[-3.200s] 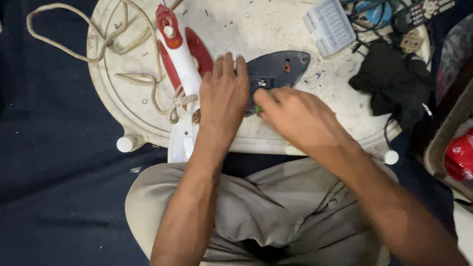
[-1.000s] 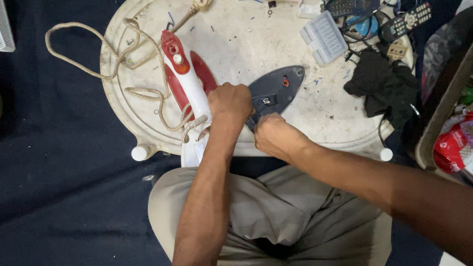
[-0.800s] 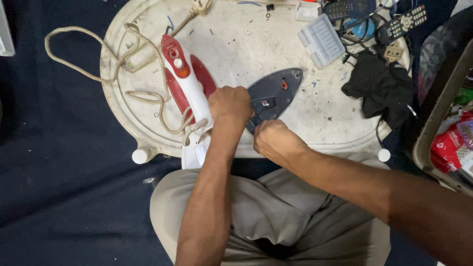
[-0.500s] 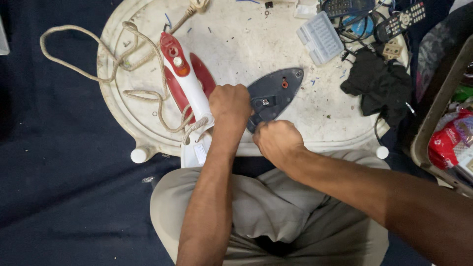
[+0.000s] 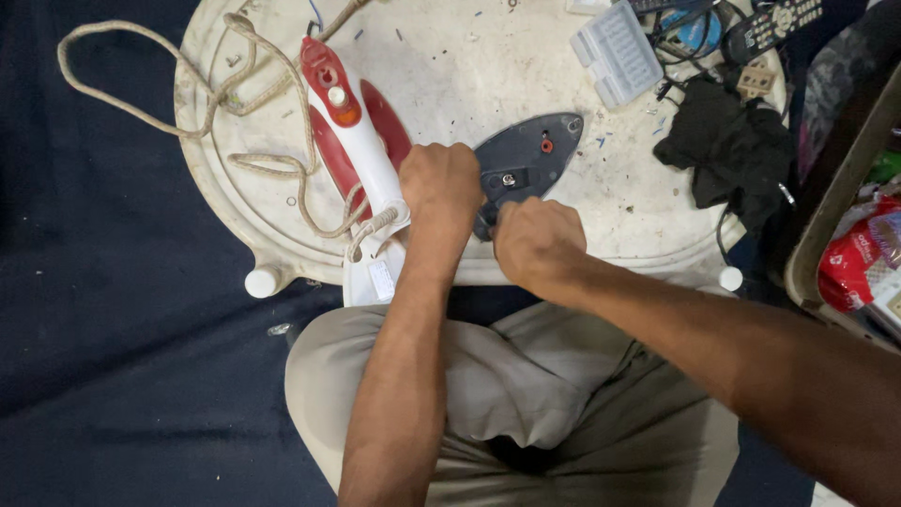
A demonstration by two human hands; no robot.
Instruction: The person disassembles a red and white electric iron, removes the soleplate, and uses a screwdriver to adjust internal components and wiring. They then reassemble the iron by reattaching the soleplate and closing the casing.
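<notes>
On the round white tabletop (image 5: 657,216) a red and white iron (image 5: 352,141) lies beside its grey soleplate (image 5: 530,160). The left hand (image 5: 439,188) presses closed on the plate's near end; the right hand (image 5: 535,239) is fisted, perhaps round a small tool, best kept upright and steady

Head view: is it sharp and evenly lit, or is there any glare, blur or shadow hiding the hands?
Head view: sharp at the left hand, right hand and grey soleplate; soft, even light on the white table, no glare; dark corners; the hands hide their own grip.
</notes>
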